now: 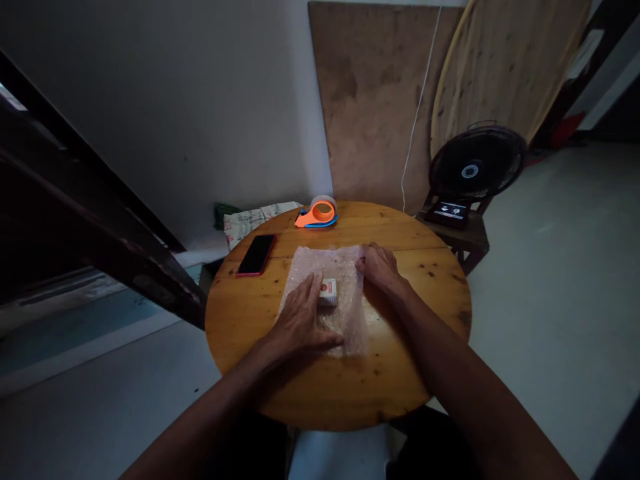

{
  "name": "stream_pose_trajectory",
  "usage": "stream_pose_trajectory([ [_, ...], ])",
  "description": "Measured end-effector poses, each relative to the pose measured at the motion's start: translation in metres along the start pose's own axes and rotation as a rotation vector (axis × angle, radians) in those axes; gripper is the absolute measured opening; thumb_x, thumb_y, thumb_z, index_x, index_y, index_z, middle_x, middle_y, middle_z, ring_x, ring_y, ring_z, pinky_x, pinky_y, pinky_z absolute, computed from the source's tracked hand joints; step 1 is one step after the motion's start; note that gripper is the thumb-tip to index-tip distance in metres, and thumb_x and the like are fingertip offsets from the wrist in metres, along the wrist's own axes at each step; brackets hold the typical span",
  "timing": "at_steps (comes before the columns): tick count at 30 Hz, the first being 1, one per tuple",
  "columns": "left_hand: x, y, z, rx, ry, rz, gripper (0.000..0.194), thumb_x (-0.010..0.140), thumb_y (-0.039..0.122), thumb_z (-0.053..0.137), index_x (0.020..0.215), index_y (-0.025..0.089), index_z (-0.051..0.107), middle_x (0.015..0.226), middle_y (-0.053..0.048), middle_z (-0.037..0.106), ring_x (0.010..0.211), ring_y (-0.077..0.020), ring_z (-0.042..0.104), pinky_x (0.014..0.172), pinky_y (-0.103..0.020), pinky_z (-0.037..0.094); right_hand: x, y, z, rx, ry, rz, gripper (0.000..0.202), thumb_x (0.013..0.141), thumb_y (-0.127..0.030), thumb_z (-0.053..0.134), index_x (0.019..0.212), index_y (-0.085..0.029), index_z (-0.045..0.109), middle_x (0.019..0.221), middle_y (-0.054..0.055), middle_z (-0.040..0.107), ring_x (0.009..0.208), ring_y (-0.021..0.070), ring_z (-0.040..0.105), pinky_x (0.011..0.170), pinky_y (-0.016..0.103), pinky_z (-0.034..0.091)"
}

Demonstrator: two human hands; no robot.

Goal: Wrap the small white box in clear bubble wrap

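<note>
A sheet of bubble wrap (353,327) lies spread on the round wooden table in front of me. On it sits a small white box (328,292) with a reddish mark, partly covered by my left hand. My left hand (303,317) lies over the sheet beside the box, fingers stretched forward and thumb out to the right. At the sheet's upper right edge, my right hand (379,265) has its fingers closed on the bubble wrap.
A round wooden table (420,260) carries an orange and blue tape dispenser (320,213) at its far edge and a phone (257,255) at the left. A black fan (475,163) stands on a wooden stool (473,237) to the right. Behind are a wall and a leaning board (370,100).
</note>
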State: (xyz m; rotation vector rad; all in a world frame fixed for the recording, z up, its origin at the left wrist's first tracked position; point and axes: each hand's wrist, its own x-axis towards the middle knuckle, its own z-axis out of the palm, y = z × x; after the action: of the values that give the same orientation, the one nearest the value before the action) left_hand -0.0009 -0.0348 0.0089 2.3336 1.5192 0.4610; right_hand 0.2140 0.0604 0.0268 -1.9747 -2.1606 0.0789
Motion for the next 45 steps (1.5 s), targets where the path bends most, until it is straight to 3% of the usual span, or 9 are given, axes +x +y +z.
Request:
stream_pose_trajectory([
  [4,-0.004,-0.003,0.006,0.0,0.008,-0.011,0.132,0.052,0.064,0.076,0.152,0.012,0.007,0.156,-0.022,0.017,0.145,-0.038,0.017,0.117,-0.052,0.022,0.001,0.003,0.001,0.031,0.027,0.002,0.03,0.088,-0.023,0.045,0.114,-0.017,0.058,0.112,0.012,0.064,0.101,0.022,0.059,0.084,0.029,0.04],
  [12,-0.008,-0.015,0.008,-0.065,-0.031,-0.049,0.132,0.055,0.067,0.073,0.153,0.018,-0.001,0.159,-0.016,0.012,0.147,-0.0357,0.009,0.119,-0.049,0.017,0.001,0.005,0.0,0.036,-0.034,-0.092,0.027,0.089,-0.024,0.043,0.099,-0.018,0.067,0.106,0.01,0.066,0.095,0.0197,0.06,0.079,0.025,0.04],
  [22,-0.009,-0.017,-0.002,-0.052,-0.037,-0.038,0.13,0.053,0.069,0.072,0.152,0.016,0.007,0.159,-0.016,0.016,0.147,-0.0345,0.012,0.12,-0.049,0.009,0.008,0.013,0.014,0.099,0.037,-0.068,0.027,0.085,-0.02,0.047,0.1,-0.02,0.069,0.107,0.005,0.067,0.095,0.0164,0.06,0.076,0.023,0.04],
  [28,-0.008,-0.02,-0.002,-0.062,-0.067,-0.017,0.132,0.052,0.072,0.07,0.152,0.014,0.006,0.159,-0.017,0.015,0.147,-0.0359,0.009,0.12,-0.052,0.004,-0.011,0.01,0.0,0.044,0.003,-0.17,0.024,0.084,-0.017,0.048,0.096,-0.016,0.069,0.106,0.008,0.067,0.097,0.0166,0.059,0.085,0.024,0.041],
  [32,-0.007,-0.021,0.0,-0.081,-0.057,0.005,0.132,0.051,0.073,0.07,0.152,0.016,0.007,0.159,-0.016,0.017,0.146,-0.038,0.009,0.118,-0.056,0.003,-0.042,-0.005,-0.011,0.006,0.034,-0.205,0.028,0.083,-0.016,0.05,0.104,-0.016,0.068,0.129,0.01,0.057,0.117,0.0192,0.052,0.099,0.029,0.037],
  [37,-0.005,-0.024,0.004,-0.085,-0.045,0.013,0.129,0.052,0.064,0.074,0.152,0.016,0.008,0.158,-0.016,0.02,0.146,-0.0393,0.011,0.118,-0.057,0.006,-0.078,-0.043,-0.022,-0.013,0.107,-0.246,0.034,0.089,-0.033,0.049,0.117,-0.021,0.065,0.145,0.012,0.043,0.127,0.0258,0.044,0.104,0.042,0.033],
  [41,-0.006,-0.025,0.005,-0.082,-0.031,0.021,0.128,0.053,0.065,0.073,0.152,0.016,0.007,0.156,-0.018,0.022,0.146,-0.0393,0.012,0.117,-0.058,0.005,-0.087,-0.07,-0.025,-0.11,0.012,-0.191,0.05,0.085,-0.044,0.056,0.131,-0.024,0.054,0.151,0.015,0.033,0.133,0.0319,0.035,0.102,0.049,0.031],
  [45,-0.007,-0.025,0.004,-0.084,-0.039,0.032,0.132,0.049,0.065,0.075,0.152,0.017,0.007,0.156,-0.018,0.022,0.146,-0.04,0.012,0.117,-0.058,0.005,-0.082,-0.083,-0.022,-0.156,-0.048,-0.099,0.053,0.08,-0.043,0.061,0.128,-0.021,0.055,0.148,0.017,0.036,0.13,0.0326,0.039,0.099,0.049,0.034],
])
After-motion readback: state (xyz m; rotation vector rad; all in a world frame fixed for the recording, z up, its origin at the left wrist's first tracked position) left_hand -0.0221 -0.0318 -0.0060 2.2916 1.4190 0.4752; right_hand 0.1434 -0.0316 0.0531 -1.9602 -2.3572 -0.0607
